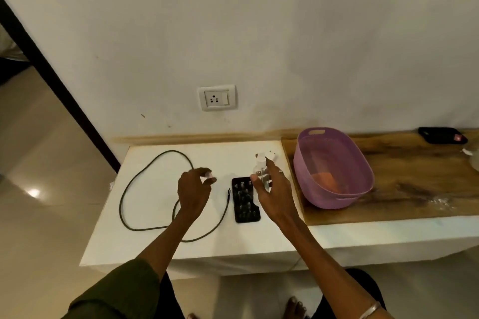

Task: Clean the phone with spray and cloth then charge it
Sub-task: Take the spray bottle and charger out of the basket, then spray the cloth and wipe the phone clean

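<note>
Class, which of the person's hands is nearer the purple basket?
Right. The right hand is at the spray bottle, just left of the purple basket; the left hand lies beyond the phone.
</note>
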`<act>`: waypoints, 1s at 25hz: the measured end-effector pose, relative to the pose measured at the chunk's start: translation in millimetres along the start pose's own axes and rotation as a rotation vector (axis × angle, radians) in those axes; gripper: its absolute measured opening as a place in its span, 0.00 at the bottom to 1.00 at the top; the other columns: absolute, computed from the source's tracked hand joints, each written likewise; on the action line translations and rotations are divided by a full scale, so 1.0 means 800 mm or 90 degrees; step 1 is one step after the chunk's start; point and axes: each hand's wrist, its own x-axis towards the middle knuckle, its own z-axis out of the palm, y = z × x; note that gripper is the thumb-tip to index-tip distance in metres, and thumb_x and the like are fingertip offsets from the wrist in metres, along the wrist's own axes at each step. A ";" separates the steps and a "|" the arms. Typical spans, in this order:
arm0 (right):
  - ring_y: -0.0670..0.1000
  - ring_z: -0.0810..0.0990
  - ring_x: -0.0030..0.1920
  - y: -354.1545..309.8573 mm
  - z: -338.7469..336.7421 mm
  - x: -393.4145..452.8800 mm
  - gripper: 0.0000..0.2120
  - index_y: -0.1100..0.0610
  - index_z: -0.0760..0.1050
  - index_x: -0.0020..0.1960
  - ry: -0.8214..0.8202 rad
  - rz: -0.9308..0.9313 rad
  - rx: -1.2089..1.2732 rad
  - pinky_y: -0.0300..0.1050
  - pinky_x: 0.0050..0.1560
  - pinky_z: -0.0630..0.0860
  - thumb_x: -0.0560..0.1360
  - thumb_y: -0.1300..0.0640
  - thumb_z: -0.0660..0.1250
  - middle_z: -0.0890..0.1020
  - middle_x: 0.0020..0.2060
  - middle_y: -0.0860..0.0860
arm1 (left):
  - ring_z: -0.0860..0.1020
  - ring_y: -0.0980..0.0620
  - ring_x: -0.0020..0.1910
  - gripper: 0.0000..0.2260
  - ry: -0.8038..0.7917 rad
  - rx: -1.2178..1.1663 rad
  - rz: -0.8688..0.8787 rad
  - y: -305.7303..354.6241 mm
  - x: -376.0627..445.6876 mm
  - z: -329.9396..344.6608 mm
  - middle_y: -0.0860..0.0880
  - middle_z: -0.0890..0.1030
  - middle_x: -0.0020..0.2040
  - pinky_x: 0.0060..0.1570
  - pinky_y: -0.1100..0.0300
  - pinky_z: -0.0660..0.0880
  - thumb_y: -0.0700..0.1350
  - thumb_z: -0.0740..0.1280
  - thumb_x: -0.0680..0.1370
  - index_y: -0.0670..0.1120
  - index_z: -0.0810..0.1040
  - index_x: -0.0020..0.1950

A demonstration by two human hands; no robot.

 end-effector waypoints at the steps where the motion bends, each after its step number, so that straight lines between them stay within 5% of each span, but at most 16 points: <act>1: 0.49 0.76 0.61 0.015 0.004 0.003 0.24 0.45 0.63 0.72 -0.020 0.004 0.002 0.50 0.62 0.76 0.77 0.46 0.63 0.77 0.62 0.48 | 0.81 0.47 0.48 0.05 -0.005 0.042 0.002 -0.020 0.004 0.014 0.53 0.85 0.45 0.48 0.58 0.73 0.41 0.75 0.72 0.48 0.84 0.46; 6: 0.48 0.77 0.61 0.066 0.009 0.009 0.27 0.40 0.57 0.74 -0.046 -0.002 0.029 0.55 0.61 0.76 0.77 0.43 0.60 0.77 0.63 0.47 | 0.80 0.45 0.53 0.08 -0.029 0.127 -0.009 -0.077 0.020 0.066 0.45 0.84 0.50 0.45 0.58 0.72 0.37 0.72 0.73 0.43 0.84 0.52; 11: 0.49 0.80 0.44 0.071 0.008 0.015 0.30 0.40 0.54 0.75 -0.030 -0.050 0.048 0.42 0.47 0.80 0.77 0.48 0.63 0.77 0.52 0.38 | 0.75 0.41 0.62 0.22 -0.083 0.190 0.004 -0.090 0.028 0.079 0.41 0.79 0.61 0.64 0.51 0.72 0.37 0.72 0.74 0.41 0.76 0.68; 15: 0.47 0.76 0.61 0.068 0.009 0.021 0.27 0.40 0.53 0.75 -0.053 -0.075 0.037 0.40 0.62 0.73 0.79 0.47 0.59 0.72 0.66 0.40 | 0.68 0.42 0.68 0.27 -0.059 0.256 0.136 -0.079 0.021 0.079 0.44 0.72 0.70 0.66 0.49 0.64 0.45 0.70 0.76 0.45 0.67 0.75; 18: 0.45 0.79 0.51 0.074 0.008 0.023 0.26 0.38 0.54 0.74 -0.054 -0.065 0.022 0.37 0.52 0.77 0.80 0.48 0.59 0.74 0.62 0.44 | 0.61 0.46 0.74 0.45 -0.264 0.173 0.183 -0.062 0.023 0.077 0.48 0.66 0.76 0.71 0.48 0.57 0.67 0.71 0.68 0.48 0.59 0.78; 20: 0.42 0.77 0.42 0.078 0.005 0.023 0.27 0.36 0.53 0.74 -0.066 -0.029 0.025 0.36 0.41 0.78 0.79 0.48 0.60 0.76 0.55 0.45 | 0.55 0.47 0.77 0.59 -0.396 0.224 0.191 -0.056 0.027 0.081 0.49 0.58 0.79 0.74 0.46 0.51 0.72 0.73 0.59 0.49 0.50 0.80; 25: 0.49 0.75 0.64 0.102 0.000 0.009 0.34 0.40 0.56 0.74 -0.077 0.007 -0.139 0.42 0.60 0.72 0.75 0.56 0.69 0.71 0.70 0.44 | 0.50 0.45 0.78 0.67 -0.504 0.367 0.270 -0.061 0.027 0.095 0.48 0.52 0.79 0.76 0.41 0.45 0.69 0.78 0.54 0.49 0.42 0.79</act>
